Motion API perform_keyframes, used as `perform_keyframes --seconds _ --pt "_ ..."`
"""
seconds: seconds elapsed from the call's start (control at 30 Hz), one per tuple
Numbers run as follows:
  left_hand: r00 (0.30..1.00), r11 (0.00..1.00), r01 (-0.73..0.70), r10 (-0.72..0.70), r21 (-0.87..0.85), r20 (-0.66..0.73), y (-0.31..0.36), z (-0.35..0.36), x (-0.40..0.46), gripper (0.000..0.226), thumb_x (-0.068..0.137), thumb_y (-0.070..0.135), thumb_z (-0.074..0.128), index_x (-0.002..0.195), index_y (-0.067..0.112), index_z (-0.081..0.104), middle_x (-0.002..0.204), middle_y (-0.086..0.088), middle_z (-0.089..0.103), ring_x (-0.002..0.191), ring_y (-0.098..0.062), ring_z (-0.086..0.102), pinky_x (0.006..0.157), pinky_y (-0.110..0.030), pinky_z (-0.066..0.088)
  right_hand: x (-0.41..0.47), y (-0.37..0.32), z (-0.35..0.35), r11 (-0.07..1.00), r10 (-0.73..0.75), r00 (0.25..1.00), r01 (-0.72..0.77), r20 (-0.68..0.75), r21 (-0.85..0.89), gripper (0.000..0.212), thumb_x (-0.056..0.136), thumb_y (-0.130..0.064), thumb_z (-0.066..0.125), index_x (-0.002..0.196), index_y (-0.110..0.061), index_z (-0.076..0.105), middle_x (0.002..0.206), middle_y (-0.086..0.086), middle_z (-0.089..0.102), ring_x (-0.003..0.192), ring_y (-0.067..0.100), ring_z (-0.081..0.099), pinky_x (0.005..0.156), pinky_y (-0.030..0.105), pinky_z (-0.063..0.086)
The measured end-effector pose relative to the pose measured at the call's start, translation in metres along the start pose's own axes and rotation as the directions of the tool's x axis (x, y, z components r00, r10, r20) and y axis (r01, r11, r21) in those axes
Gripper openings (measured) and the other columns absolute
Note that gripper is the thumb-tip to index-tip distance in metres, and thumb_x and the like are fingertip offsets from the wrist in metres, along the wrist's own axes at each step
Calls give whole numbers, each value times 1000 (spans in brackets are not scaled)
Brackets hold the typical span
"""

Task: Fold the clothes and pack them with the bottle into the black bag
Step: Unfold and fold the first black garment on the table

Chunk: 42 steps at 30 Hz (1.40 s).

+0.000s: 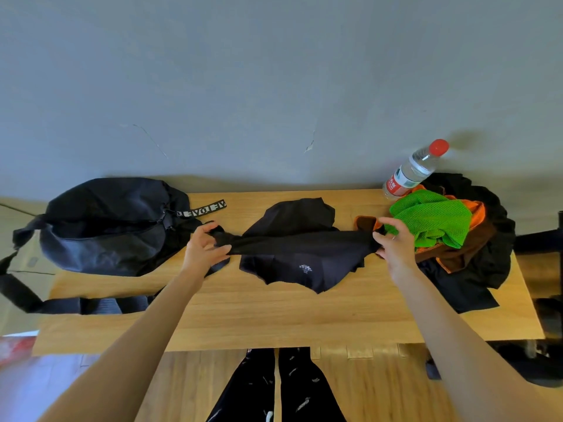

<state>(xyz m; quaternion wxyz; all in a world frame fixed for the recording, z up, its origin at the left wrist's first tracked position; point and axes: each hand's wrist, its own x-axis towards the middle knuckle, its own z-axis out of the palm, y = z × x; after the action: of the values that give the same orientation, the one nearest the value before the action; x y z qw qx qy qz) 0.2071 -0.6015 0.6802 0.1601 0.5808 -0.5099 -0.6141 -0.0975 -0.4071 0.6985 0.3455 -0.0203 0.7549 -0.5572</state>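
A dark navy garment with a small white print lies across the middle of the wooden table. My left hand grips its left end and my right hand pinches its right end, with the fabric stretched between them. The black bag lies at the table's left end, its strap hanging over the front edge. A clear water bottle with a red cap and red label stands at the back right. In front of it sits a pile of clothes: a green mesh piece, orange-brown fabric and black cloth.
A grey wall rises directly behind the table. The bag's lettered strap lies on the tabletop beside the bag. A dark chair or stand is at the right edge. Bare wood shows along the table's front.
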Motion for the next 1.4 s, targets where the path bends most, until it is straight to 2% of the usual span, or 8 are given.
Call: perform_keyframes --seconds 0.23,0.4,0.53,0.63,0.87,1.03,1.17,1.4 --pt "961 959 274 -275 69 6 -43 3 -20 63 78 -8 69 132 13 42 111 -12 49 97 -23 54 69 -29 52 -16 44 -9 970 155 985 -138 72 -200 36 87 17 46 106 -9 63 102 14 58 81 25 56 58 27 47" --pt "937 931 335 -346 147 52 -63 3 -20 50 83 4 68 128 12 46 116 -14 51 99 -26 57 78 -38 54 -17 72 -17 946 298 954 -292 22 -141 47 86 17 49 121 -15 47 101 16 55 83 34 57 74 46 50" --pt "945 934 328 -326 140 -38 -64 4 -8 26 93 13 57 118 4 55 110 -12 54 99 -24 54 82 -40 51 -9 76 -16 944 326 944 -329 -50 -40 50 87 10 57 130 -10 41 114 19 51 98 33 56 83 46 49" --pt "959 938 283 -273 202 -76 -63 6 0 23 96 11 52 114 1 60 98 -12 58 89 -22 55 79 -38 51 0 73 -15 933 356 932 -359 -73 -28 28 89 3 58 114 -5 51 117 22 54 100 33 55 69 34 55" --pt "968 885 207 -248 416 45 -60 9 6 7 88 10 64 82 7 64 78 -8 60 71 -19 58 71 -33 51 12 73 -18 893 441 896 -444 -58 -67 28 87 -2 63 113 7 55 120 25 57 96 36 57 78 40 55" --pt "976 945 209 -216 251 1 -50 10 3 10 88 7 63 79 8 59 82 -9 55 76 -18 57 61 -23 53 12 67 -22 921 379 923 -383 -68 -67 32 90 -4 61 118 9 54 122 23 56 114 40 54 85 41 49" --pt "982 971 184 -190 151 21 -38 1 5 12 82 5 70 77 8 59 84 -7 57 84 -18 58 72 -26 52 9 55 -26 942 336 941 -337 -32 -12 6 90 1 58 95 0 57 104 17 59 91 29 62 79 36 55" --pt "995 996 86 -86 -2 40 13 -3 6 7 87 7 64 85 6 57 94 -11 61 93 -22 61 72 -25 57 9 17 -28 984 180 984 -180 0 -12 23 87 5 60 68 -6 51 75 10 57 62 15 63 61 25 58"
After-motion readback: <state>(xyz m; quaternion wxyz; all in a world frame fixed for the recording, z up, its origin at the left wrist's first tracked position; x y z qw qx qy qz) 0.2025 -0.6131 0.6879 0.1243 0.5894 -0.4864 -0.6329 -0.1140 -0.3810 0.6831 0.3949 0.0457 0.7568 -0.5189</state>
